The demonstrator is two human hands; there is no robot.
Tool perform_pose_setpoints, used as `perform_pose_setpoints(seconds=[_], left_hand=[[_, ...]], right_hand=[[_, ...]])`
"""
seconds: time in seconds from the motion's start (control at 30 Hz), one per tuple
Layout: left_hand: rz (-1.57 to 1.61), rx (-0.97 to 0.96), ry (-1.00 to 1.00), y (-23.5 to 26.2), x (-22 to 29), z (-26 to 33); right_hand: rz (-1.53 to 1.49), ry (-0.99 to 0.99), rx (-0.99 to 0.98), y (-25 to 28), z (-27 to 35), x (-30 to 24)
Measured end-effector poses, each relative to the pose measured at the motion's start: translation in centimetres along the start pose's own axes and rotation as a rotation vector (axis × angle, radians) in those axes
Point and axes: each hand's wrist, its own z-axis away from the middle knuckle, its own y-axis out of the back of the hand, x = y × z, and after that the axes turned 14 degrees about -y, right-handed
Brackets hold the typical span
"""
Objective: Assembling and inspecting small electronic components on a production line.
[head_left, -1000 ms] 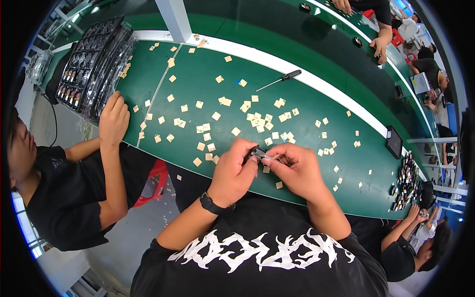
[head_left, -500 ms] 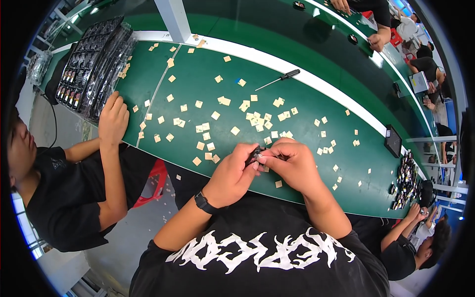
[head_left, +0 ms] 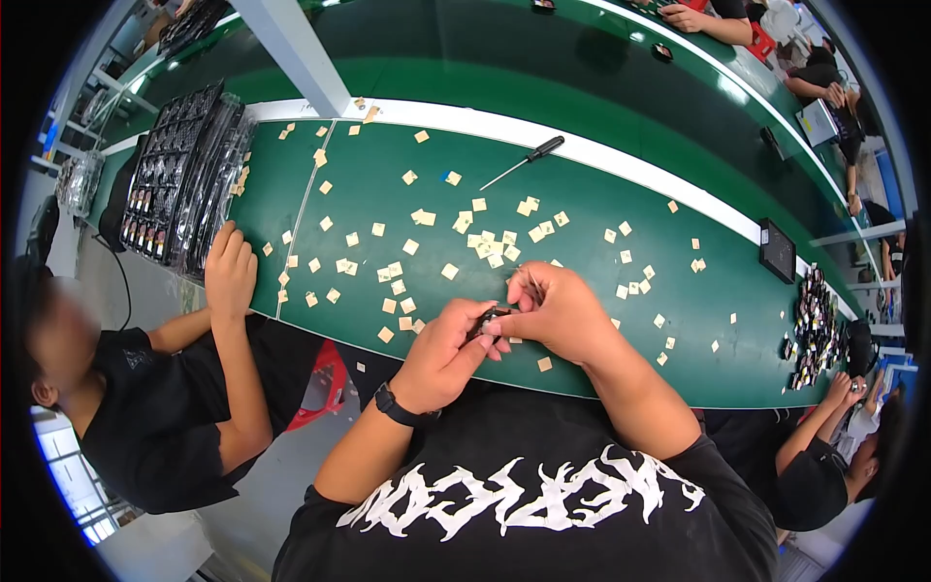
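Note:
Close to the front edge of the green table, my left hand (head_left: 448,351) is closed round a small black part (head_left: 489,322), which its fingers mostly cover. My right hand (head_left: 551,312) meets it from the right, thumb pressed against the part and the other fingers curled. Whether the right fingers pinch anything else is too small to make out. Many small pale square pieces (head_left: 493,242) lie scattered on the table beyond my hands. A black screwdriver (head_left: 543,148) rests farther back, its shaft toward the left.
Stacked black trays in clear plastic (head_left: 179,179) stand at the left, beside a co-worker's hand (head_left: 231,272). A pile of small black parts (head_left: 813,330) and a black box (head_left: 776,250) sit at the right. A white rail (head_left: 621,179) borders the table's far side.
My right hand's fingers have lifted and curled back a little, while its thumb stays on the black part. The whole view has shifted slightly. My left hand keeps its hold.

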Motion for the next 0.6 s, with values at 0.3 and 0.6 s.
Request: perform_pose_setpoints(seconds=[0.3,0.6], left_hand=[[0.253,0.364,0.092,-1.3,0.7,-1.1],[0.227,0.435,0.118,-1.6,0.8,-1.5]], right_hand=[[-0.270,0.176,0.074,1.8,1.3,1.9],[0.515,0.361,1.373,28.2,12.0,18.0]])
